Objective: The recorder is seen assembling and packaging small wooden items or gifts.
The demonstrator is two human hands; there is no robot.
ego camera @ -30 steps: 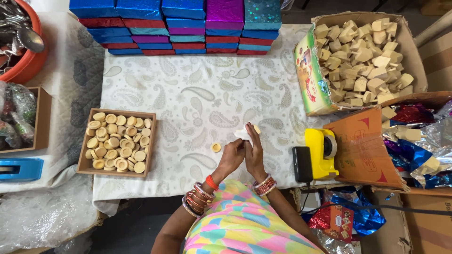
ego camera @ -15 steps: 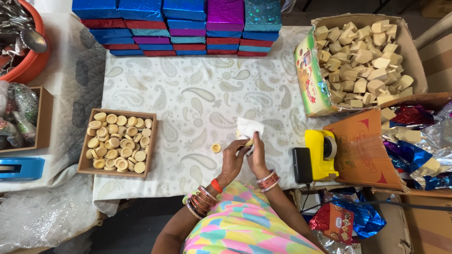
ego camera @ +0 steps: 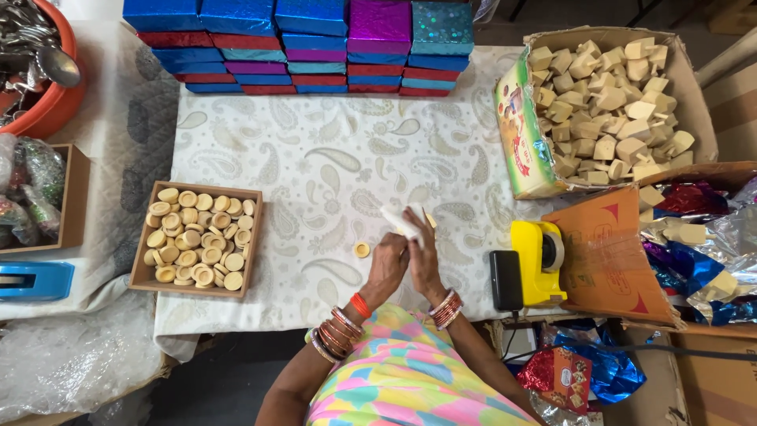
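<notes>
Near the surface's (ego camera: 315,158) front edge, both your hands, left hand (ego camera: 386,264) and right hand (ego camera: 423,256), pinch a white wrapper (ego camera: 398,219) around a small piece, mid-wrap; folding it shut looks due next.

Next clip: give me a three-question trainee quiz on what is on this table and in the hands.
1. True or false: the wooden tray of round pieces lies on the left hand's side.
2. What do the left hand and right hand hold together? A) a white wrapper B) a spoon C) a foil box
3. What stands just right of the hands?

Key:
1. True
2. A
3. A yellow tape dispenser
</notes>
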